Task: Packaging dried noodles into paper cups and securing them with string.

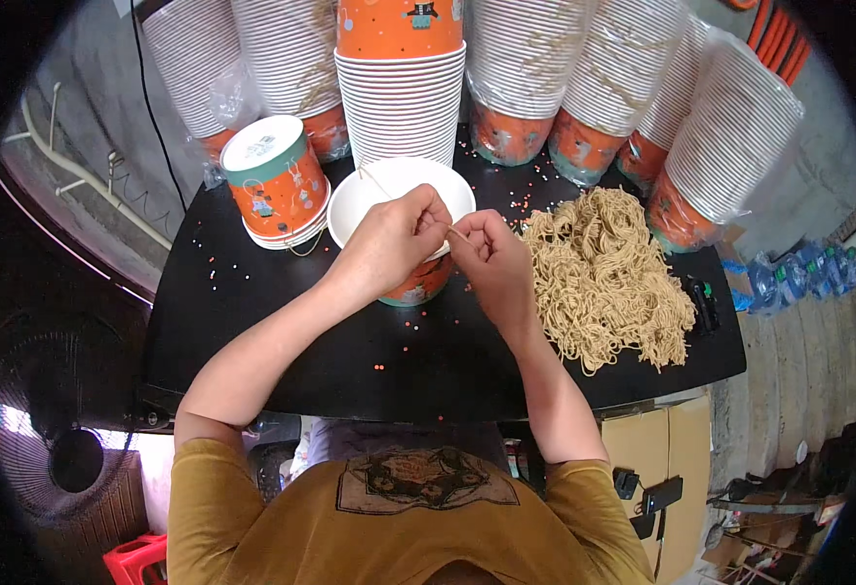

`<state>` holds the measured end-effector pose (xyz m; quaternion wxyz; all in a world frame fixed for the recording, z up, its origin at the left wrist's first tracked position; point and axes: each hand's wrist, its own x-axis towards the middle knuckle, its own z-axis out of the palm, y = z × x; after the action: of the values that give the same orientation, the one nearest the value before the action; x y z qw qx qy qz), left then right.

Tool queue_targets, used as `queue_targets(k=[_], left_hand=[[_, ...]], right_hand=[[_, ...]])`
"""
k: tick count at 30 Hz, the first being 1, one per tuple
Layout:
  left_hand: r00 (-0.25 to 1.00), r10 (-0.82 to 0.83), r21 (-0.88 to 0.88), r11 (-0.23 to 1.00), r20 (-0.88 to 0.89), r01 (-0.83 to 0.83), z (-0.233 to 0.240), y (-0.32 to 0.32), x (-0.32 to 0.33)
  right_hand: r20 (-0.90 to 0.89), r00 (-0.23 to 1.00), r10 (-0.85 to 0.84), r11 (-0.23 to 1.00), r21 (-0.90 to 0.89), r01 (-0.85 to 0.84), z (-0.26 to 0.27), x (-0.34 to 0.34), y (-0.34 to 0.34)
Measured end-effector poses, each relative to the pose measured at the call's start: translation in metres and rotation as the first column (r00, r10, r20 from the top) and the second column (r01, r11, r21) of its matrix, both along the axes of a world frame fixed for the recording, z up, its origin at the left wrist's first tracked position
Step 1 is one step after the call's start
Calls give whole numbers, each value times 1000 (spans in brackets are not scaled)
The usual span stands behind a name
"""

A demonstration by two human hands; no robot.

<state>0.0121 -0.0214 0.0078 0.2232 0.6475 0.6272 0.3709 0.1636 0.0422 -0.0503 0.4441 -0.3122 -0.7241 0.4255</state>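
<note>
My left hand (pixel 402 230) and my right hand (pixel 494 259) meet over the near rim of an upright white-lined paper bucket (pixel 355 205). Between my fingertips both hands pinch a thin tan cord (pixel 459 234). A length of cord also shows above my left hand, across the bucket's mouth. The bucket's orange and green outside shows below my hands; they hide part of its rim. Close to my right hand lies a big tangled heap of tan cord (pixel 603 285). Left of my hands stands an upturned orange bucket (pixel 278 190) over other white rims, with a cord loop at its lower edge.
Behind the bucket rises a tall stack of nested paper buckets (pixel 402 102). More stacks in clear plastic (pixel 728 131) line the black table's (pixel 311 387) far side. Small orange and white beads (pixel 407 325) are scattered about. Right of the heap sits a small black object (pixel 704 303).
</note>
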Motion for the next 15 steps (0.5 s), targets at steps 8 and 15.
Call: queue_targets(k=[8, 15], left_hand=[[1000, 13, -3, 1000, 14, -13, -2, 2, 0], [993, 0, 65, 998, 115, -8, -10, 8, -1]], right_hand=[[-21, 1000, -4, 1000, -19, 4, -5, -1, 3], [-63, 998, 28, 997, -65, -32, -4, -1, 1]])
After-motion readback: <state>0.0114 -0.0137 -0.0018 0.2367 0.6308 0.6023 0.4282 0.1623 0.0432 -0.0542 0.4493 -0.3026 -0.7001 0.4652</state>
